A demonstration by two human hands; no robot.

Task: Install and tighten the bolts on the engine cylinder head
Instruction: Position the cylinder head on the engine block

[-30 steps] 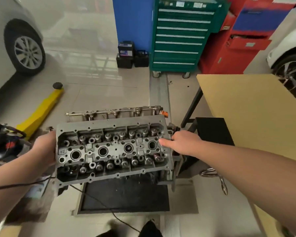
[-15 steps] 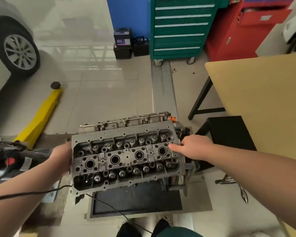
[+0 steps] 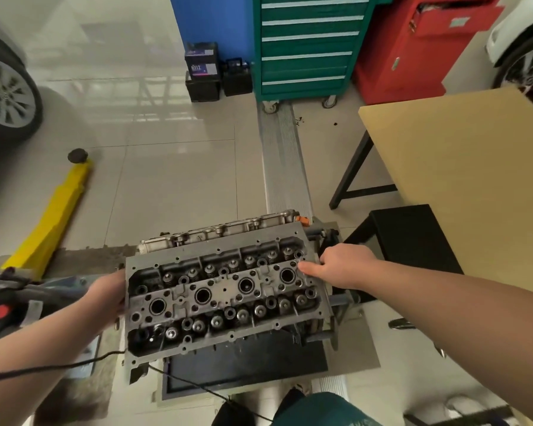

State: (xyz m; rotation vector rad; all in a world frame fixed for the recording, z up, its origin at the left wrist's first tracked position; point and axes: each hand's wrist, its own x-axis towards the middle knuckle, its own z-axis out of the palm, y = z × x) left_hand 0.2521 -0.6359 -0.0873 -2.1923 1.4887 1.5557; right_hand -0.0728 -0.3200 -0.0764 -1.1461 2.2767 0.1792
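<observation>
Cylinder head: one grey cast-metal engine cylinder head (image 3: 225, 295) sits in front of you on a stand above a dark tray (image 3: 246, 368) on the tiled floor; it lies tilted in the view, its far right corner highest.
Centre wells: four round dark bores run in a row along the middle of the head.
Valve springs: two rows, one along the far side and one along the near side; the exact count in each is hard to make out.
Your left hand (image 3: 106, 295): it grips the left end of the head, fingers wrapped round the edge; most of the fingers are hidden behind the metal.
Your right hand (image 3: 340, 265): it rests at the right end, fingers loosely curled, one fingertip touching the top face beside the rightmost bore. It pinches nothing that can be seen.
Bolts: none can be picked out for sure.
Surroundings: one yellow floor jack (image 3: 51, 216) at left, one green drawer cabinet (image 3: 308, 46) beyond, one tan-topped table (image 3: 465, 179) at right.
</observation>
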